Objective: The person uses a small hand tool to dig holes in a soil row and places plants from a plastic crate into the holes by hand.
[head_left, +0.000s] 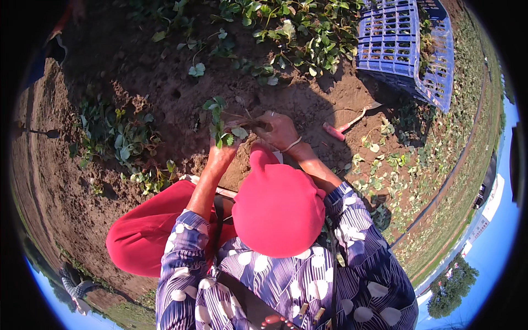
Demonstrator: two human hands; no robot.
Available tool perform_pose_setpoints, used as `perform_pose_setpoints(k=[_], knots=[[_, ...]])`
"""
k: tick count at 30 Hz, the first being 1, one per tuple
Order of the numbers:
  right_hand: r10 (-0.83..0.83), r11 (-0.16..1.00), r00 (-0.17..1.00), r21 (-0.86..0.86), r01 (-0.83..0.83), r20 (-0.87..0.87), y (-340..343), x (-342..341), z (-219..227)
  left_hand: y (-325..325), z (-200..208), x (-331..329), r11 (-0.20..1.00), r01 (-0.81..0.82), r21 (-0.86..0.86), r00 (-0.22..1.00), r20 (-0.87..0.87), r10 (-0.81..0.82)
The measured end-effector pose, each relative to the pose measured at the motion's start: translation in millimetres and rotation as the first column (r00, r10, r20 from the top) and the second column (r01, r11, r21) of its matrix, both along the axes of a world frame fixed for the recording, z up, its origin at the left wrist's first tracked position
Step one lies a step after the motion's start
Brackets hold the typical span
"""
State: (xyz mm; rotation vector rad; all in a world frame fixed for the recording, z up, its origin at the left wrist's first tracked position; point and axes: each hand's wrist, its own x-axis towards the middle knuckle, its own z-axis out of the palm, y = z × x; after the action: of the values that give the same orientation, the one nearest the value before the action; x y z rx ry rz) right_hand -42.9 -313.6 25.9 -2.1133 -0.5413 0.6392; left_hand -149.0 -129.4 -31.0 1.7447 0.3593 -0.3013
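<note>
A small uprooted plant point(216, 113) with rounded green leaves, like a strawberry seedling, is held in front of me over bare soil. My left hand point(224, 142) is closed around its leafy end; some leaves hide the fingers. At the other end, my right hand point(278, 132) is closed on thin brown stems or roots that run between both hands. Its exact grip is hard to make out. To the right of that hand, a small hand tool with a red handle point(334, 132) and a thin metal neck lies on the soil.
A blue slatted plastic crate point(388, 36) with greenery in it stands tilted at the upper right. Leafy plants point(313, 38) grow ahead, and another clump point(118, 135) sits at left. A dark hose-like line point(440, 192) runs along the right. Another person point(74, 286) is far off at lower left.
</note>
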Motion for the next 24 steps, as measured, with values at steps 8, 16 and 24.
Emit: perform_pose_setpoints(k=[8,16,24], knots=[[-0.457,0.812,0.871,-0.315,0.491,0.18,-72,69,-105,-3,39,23,0.937,-0.183,-0.296,0.974,-0.183,0.132],[-0.22,0.859,0.974,-0.463,0.219,0.052,-54,99,-87,4,28,13,0.971,-0.151,-0.186,0.983,-0.135,0.127],[-0.297,0.783,0.955,-0.572,0.243,-0.001,-41,109,-80,-1,24,14,0.973,-0.099,-0.209,0.979,-0.198,0.057]])
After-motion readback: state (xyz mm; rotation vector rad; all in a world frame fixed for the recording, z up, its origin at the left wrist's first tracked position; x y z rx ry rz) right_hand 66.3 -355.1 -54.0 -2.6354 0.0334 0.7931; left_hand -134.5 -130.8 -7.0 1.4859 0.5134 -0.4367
